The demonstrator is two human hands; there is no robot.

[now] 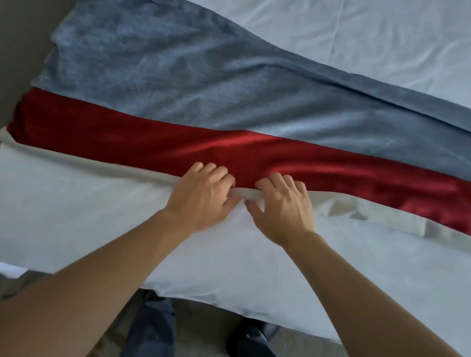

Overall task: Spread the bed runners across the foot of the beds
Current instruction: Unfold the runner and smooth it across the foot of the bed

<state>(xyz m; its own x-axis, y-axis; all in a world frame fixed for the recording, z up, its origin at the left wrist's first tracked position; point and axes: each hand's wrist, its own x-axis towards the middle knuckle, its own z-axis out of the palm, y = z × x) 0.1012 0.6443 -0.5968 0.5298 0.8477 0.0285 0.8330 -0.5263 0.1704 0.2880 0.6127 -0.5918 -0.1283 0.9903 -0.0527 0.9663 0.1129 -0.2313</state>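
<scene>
A shiny red bed runner [119, 132] lies across the white bed [56, 220], running from the left edge to the right. Behind it a blue-grey velvety runner [181, 69] lies spread, wider at the left. A pale cream strip of cloth [103, 163] shows along the red runner's near edge and bunches up at the right. My left hand [202, 195] and my right hand [282, 207] sit side by side at the middle of that near edge. Both have their fingers curled over it and thumbs under, pinching the red and cream edge.
The bed's near edge [218, 306] runs just below my forearms, with grey carpet [201, 353] and my legs and dark shoes beyond it. A dark wall or panel [5, 47] borders the bed on the left. White sheet [381, 35] stretches beyond the runners.
</scene>
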